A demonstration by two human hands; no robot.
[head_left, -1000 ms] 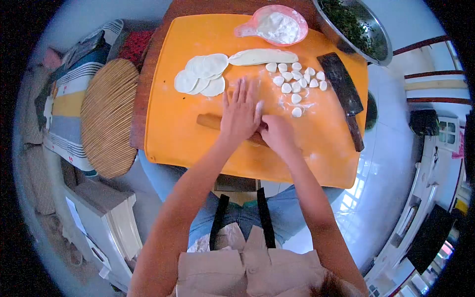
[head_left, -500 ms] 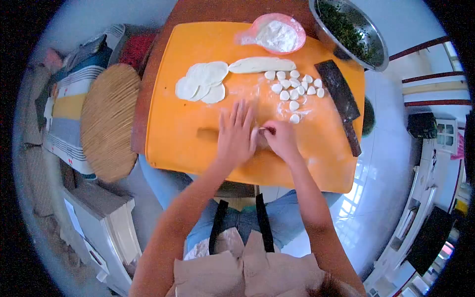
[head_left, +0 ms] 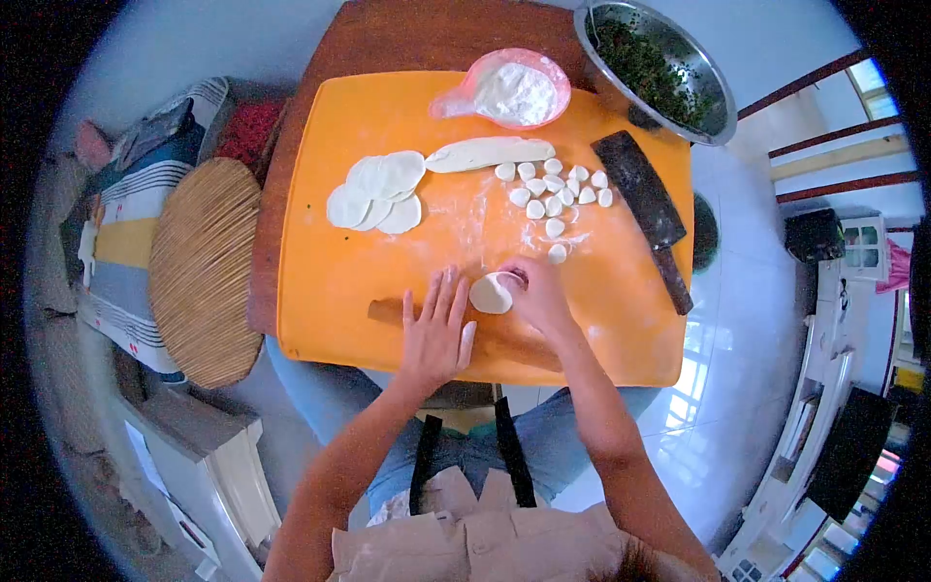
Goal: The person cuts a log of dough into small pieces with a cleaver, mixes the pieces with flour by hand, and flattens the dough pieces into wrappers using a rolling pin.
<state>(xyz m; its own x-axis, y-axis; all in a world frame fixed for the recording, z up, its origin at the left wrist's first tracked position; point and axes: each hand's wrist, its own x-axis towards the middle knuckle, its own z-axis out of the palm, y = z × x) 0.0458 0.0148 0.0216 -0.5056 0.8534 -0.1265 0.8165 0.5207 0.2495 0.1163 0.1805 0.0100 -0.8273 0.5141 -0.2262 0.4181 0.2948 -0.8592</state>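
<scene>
My left hand [head_left: 435,330] lies flat with its fingers spread over a brown wooden rolling pin [head_left: 388,309], whose left end sticks out beside the fingers. The palm hides the pin's middle. My right hand [head_left: 535,294] pinches the right edge of a round white dough wrapper [head_left: 491,295], just right of my left fingertips. Farther back on the orange board [head_left: 330,281] are a stack of thin dough wrappers [head_left: 373,189], a long dough roll [head_left: 490,154] and several small dough pieces [head_left: 554,206] among dusted flour.
A pink scoop of flour [head_left: 514,92] sits at the board's back edge. Behind right stands a metal bowl of chopped greens [head_left: 650,68]. A dark cleaver-like blade with a handle [head_left: 640,189] lies along the right side. A round woven mat [head_left: 206,276] is left of the table.
My left hand has slid left and turned, opening a gap to my right hand. The wrapper, mostly hidden before, now shows in my right fingers. The whole view has shifted slightly.
</scene>
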